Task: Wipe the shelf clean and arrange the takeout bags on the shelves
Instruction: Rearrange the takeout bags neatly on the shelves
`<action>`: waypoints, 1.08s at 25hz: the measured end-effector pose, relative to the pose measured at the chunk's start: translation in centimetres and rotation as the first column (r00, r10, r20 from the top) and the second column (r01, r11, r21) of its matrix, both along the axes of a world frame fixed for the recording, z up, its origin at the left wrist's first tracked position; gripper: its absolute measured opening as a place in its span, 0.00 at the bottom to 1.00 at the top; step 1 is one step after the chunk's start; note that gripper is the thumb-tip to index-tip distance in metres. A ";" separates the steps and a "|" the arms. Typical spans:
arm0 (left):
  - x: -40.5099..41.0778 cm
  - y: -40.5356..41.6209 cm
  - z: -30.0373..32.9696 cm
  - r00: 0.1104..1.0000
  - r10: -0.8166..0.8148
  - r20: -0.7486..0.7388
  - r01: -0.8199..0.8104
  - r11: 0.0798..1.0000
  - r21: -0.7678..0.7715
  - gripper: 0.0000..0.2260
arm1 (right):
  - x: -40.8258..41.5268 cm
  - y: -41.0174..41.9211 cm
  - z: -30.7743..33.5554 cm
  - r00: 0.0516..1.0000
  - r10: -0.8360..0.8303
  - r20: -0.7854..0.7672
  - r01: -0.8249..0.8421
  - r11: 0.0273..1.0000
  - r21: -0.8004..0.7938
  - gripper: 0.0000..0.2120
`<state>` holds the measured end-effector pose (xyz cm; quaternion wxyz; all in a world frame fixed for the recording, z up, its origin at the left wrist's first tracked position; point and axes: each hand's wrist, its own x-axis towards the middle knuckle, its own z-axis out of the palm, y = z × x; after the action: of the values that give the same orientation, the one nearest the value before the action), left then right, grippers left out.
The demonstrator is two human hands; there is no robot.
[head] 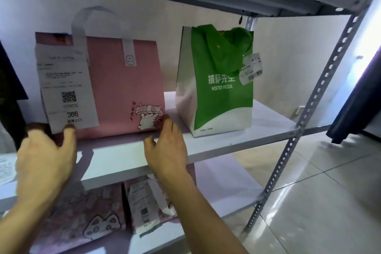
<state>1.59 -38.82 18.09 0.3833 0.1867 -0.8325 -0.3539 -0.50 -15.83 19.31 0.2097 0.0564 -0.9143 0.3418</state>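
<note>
White metal shelf [226, 146] carries my pink bag [123, 88] at nine o'clock of the green bag [222, 80]. My left hand [44, 159] and right hand [168, 146], both loosely open, steady its bottom corners; arranging step, I judge; next, straighten and release.

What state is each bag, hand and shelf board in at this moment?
pink bag: upright on the middle shelf, receipt on its front.
green bag: upright, to the right of the pink one, handles drooping.
left hand: open, fingers at the pink bag's lower left corner.
right hand: open, fingertips touching its lower right corner.
middle shelf: holds two bags.
lower bags: on the shelf below, partly hidden.
</note>
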 end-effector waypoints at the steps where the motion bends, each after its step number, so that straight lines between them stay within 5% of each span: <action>1: 0.3 0.2 0.2 1.000 0.017 0.003 -0.017 0.999 0.033 0.22 | 0.0 0.1 0.3 1.000 0.009 0.018 -0.009 1.000 -0.021 0.27; 3: 0.5 0.4 0.7 0.998 0.053 0.036 -0.053 0.999 0.010 0.22 | 0.3 0.4 0.7 0.999 0.042 0.015 -0.040 0.994 -0.104 0.26; 7: 1.7 1.2 1.4 0.998 0.036 0.045 -0.035 0.999 -0.012 0.20 | 1.6 2.8 2.2 0.970 0.068 -0.232 -0.114 0.975 -0.191 0.21; 11: 2.0 1.6 1.6 0.998 0.009 0.062 -0.007 1.000 -0.026 0.20 | 0.0 8.6 4.8 0.904 -0.156 -0.398 0.011 0.939 -0.344 0.17; 16: 1.9 1.9 1.9 0.993 0.024 0.115 -0.013 0.995 -0.100 0.17 | -3.2 16.3 5.4 0.842 -0.513 -0.169 0.366 0.772 -0.520 0.28; 21: 1.5 1.7 2.0 0.966 0.046 0.255 0.012 0.976 -0.219 0.13 | -4.7 18.1 4.4 0.941 -0.339 0.003 0.291 0.803 -0.520 0.27; 27: 1.6 1.7 2.0 0.956 0.075 0.285 0.007 0.961 -0.276 0.08 | -5.0 17.2 3.4 0.924 -0.383 0.008 0.317 0.753 -0.577 0.20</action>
<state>3.23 -37.09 20.11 0.2842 0.1967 -0.9174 -0.1972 -5.50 1.33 22.67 0.3272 -0.1620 -0.7517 0.5492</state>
